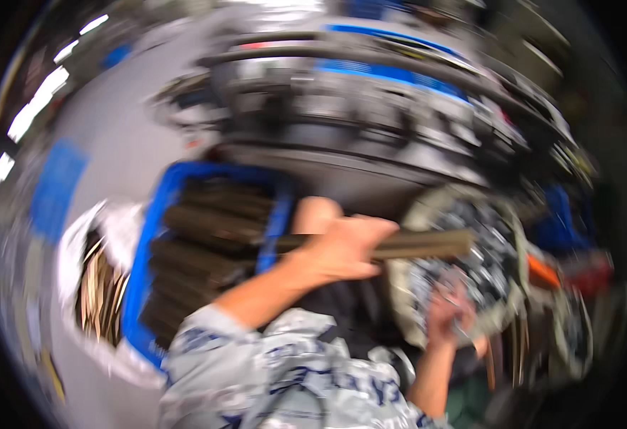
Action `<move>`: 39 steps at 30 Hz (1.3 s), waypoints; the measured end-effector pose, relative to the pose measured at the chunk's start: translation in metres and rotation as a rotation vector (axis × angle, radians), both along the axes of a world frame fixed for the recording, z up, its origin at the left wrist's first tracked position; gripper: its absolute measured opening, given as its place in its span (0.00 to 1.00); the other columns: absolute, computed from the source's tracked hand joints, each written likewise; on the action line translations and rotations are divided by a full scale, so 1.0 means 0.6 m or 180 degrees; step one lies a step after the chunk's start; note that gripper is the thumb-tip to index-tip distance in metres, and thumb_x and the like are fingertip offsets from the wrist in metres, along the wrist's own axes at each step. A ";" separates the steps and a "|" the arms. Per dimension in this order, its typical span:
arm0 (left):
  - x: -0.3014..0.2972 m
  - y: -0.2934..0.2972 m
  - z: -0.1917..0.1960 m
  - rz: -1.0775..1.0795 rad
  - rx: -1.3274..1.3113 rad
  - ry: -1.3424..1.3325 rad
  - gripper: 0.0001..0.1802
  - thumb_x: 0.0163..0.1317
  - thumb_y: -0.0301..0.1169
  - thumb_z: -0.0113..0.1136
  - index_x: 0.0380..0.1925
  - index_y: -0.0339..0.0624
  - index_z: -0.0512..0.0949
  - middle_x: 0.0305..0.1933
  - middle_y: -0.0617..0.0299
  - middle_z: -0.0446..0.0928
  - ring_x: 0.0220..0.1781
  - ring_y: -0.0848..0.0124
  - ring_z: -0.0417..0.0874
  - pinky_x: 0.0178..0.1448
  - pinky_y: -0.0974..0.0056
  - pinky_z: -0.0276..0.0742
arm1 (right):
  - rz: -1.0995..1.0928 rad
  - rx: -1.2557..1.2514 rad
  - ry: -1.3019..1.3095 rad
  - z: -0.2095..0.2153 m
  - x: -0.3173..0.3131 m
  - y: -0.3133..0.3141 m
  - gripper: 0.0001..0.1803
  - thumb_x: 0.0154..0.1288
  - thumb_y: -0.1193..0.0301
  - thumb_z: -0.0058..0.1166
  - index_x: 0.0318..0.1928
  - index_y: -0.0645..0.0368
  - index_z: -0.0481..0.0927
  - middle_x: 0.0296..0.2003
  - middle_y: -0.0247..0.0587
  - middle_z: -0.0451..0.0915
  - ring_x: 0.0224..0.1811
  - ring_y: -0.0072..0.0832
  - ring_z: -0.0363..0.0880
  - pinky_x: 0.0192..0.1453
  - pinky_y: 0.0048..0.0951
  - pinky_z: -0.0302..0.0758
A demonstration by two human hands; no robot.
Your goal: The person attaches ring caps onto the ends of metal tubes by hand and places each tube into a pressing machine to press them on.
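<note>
My left hand [342, 247] is closed around a long brown bar [435, 244], possibly a pair of strips side by side. The bar points right, its far end over an open pale sack [400, 286] of small silvery and dark pieces [481, 222]. Down at the near part of that sack is my right hand [453, 304], among or just over the pieces; motion smears its fingers, so their grip is unclear. Left of my left hand stands a blue crate [157, 232] stacked with similar brown bars [217, 222].
A white sack [74, 239] with thin brown strips upright in it stands left of the crate. Beyond lies a blurred rack or machine [356, 93] with blue bands. At the right are an orange object [543, 272] and a smaller pale sack [578, 329].
</note>
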State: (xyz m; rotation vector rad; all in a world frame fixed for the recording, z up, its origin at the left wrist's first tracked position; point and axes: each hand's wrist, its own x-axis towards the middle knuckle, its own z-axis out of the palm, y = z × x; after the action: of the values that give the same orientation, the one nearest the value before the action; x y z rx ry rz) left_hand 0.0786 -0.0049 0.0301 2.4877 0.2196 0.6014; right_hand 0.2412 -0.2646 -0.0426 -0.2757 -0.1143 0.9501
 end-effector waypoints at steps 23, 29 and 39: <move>-0.078 -0.004 0.084 0.0063 0.0500 0.1152 0.32 0.36 0.27 0.66 0.49 0.46 0.79 0.35 0.55 0.80 0.37 0.52 0.82 0.42 0.53 0.78 | 0.0157 -0.1074 -0.2470 0.017 -0.001 0.029 0.42 0.55 0.72 0.73 0.69 0.62 0.68 0.67 0.50 0.71 0.64 0.38 0.76 0.68 0.39 0.72; -0.063 -0.017 0.071 0.0136 0.0822 0.0928 0.32 0.36 0.25 0.65 0.50 0.44 0.79 0.34 0.56 0.80 0.34 0.53 0.81 0.41 0.54 0.77 | 0.0188 -0.1395 -0.2354 -0.002 0.005 0.032 0.42 0.55 0.69 0.73 0.69 0.64 0.68 0.64 0.48 0.75 0.61 0.35 0.78 0.63 0.34 0.76; -0.045 -0.024 0.055 0.0223 0.0732 0.0636 0.30 0.38 0.24 0.66 0.49 0.47 0.80 0.36 0.59 0.80 0.38 0.56 0.82 0.42 0.55 0.78 | -0.0250 -0.1060 -0.2325 0.001 0.006 0.038 0.43 0.59 0.78 0.69 0.73 0.56 0.63 0.68 0.49 0.70 0.62 0.37 0.77 0.66 0.36 0.75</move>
State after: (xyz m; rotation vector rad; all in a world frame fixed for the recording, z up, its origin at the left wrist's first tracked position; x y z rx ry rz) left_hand 0.0519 -0.0195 0.0628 2.7750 0.3316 0.4258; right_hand 0.2447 -0.2416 -0.0418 -0.9233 -0.6120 0.7494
